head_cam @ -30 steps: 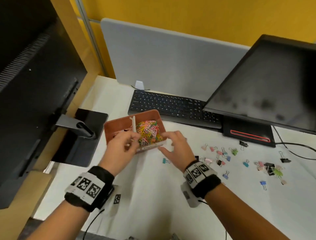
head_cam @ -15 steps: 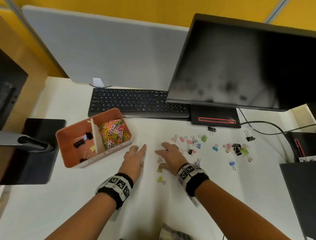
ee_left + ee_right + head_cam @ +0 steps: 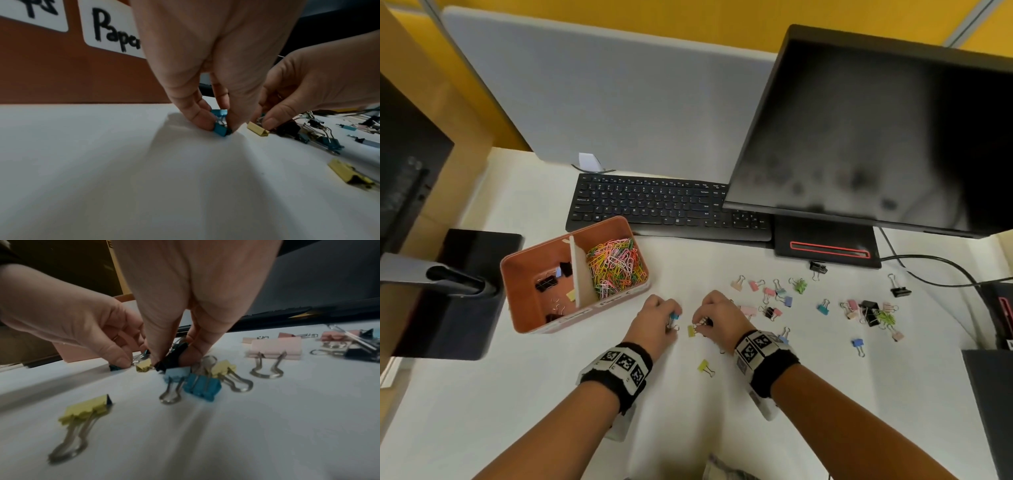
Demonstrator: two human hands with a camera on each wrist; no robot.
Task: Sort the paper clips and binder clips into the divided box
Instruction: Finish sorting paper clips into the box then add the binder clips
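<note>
Binder clips pinched low off the desk: left hand [image 3: 207, 68] takes the blue clip [image 3: 221, 131], right hand [image 3: 185, 305] the black clip [image 3: 171, 359], both for the divided box [image 3: 541, 325].

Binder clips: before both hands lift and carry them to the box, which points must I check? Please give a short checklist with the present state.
1. Left hand pinches the blue clip: ok.
2. Right hand pinches the black clip: ok.
3. Yellow clip between the hands is free of both grips: cannot tell.
4. Box stands upright, open: ok.
5. Left compartment already holds binder clips, right one paper clips: ok.
6. Sorting finished: not ok, many clips remain on the table.
</note>
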